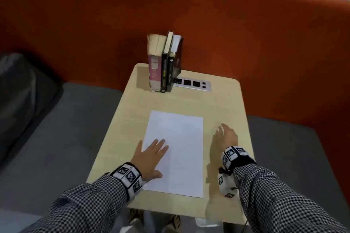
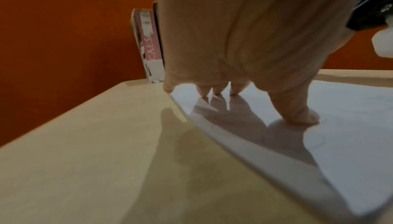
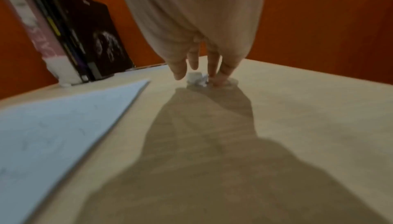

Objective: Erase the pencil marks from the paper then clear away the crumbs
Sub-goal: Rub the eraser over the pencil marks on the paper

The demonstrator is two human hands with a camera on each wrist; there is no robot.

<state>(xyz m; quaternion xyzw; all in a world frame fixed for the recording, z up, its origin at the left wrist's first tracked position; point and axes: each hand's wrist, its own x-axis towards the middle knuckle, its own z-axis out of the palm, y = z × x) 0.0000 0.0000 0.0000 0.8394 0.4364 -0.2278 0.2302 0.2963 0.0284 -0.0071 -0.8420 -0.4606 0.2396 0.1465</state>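
Observation:
A white sheet of paper [image 1: 181, 147] lies in the middle of the small wooden table [image 1: 132, 119]. My left hand [image 1: 151, 157] rests flat on its left edge with the fingers spread, and the left wrist view shows the fingertips [image 2: 234, 91] and thumb pressing on the paper [image 2: 351, 126]. Faint pencil marks show on the paper [image 3: 53, 126] in the right wrist view. My right hand [image 1: 225, 136] reaches over the bare table right of the sheet. Its straight fingers [image 3: 214, 69] touch a small white lump [image 3: 196, 79]; I cannot tell whether it is an eraser or a wad.
Three books [image 1: 164, 66] stand upright at the table's far edge, beside a socket strip [image 1: 193, 83] set into the top. Grey seat cushions [image 1: 56, 138] flank the table on both sides, with an orange backrest [image 1: 246, 34] behind.

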